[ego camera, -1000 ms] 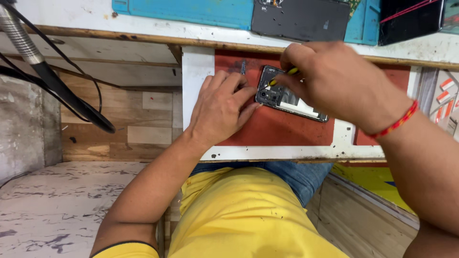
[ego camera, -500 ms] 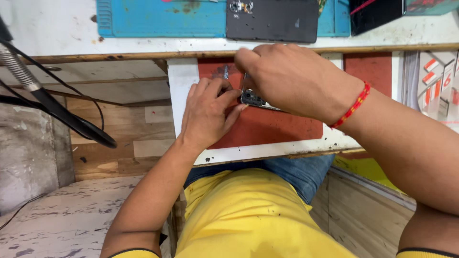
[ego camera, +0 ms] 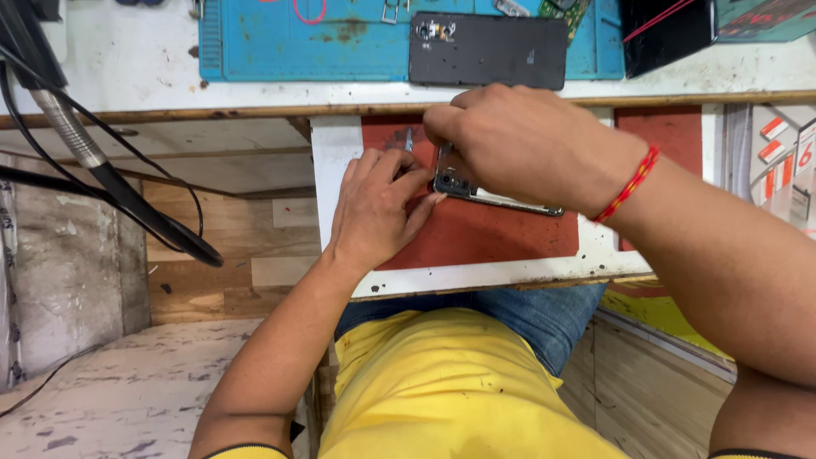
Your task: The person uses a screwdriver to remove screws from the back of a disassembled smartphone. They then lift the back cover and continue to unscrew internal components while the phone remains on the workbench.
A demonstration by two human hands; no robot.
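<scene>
An opened dark phone (ego camera: 510,198) lies on a red mat (ego camera: 476,238) that covers a white pull-out board (ego camera: 336,170). My left hand (ego camera: 374,208) rests on the mat, its fingertips pressed against the phone's left end. Over that same end hovers my right hand (ego camera: 518,140), fingers pinched together and pointing down; it wears a red thread band at the wrist. The thin yellow-tipped tool seen in it a second ago is hidden under the fingers. A metal tweezer tip (ego camera: 409,140) pokes up just beyond my left fingers.
On the bench above lies a blue work mat (ego camera: 297,42) with a black phone back cover (ego camera: 489,49) on it. A black cable and flexible metal arm (ego camera: 102,170) run down the left. Small red-and-white packets (ego camera: 778,161) sit at the right.
My right hand has slid left over the phone's end and now hides the yellow-tipped tool. The view has dropped back, so more of the bench top shows.
</scene>
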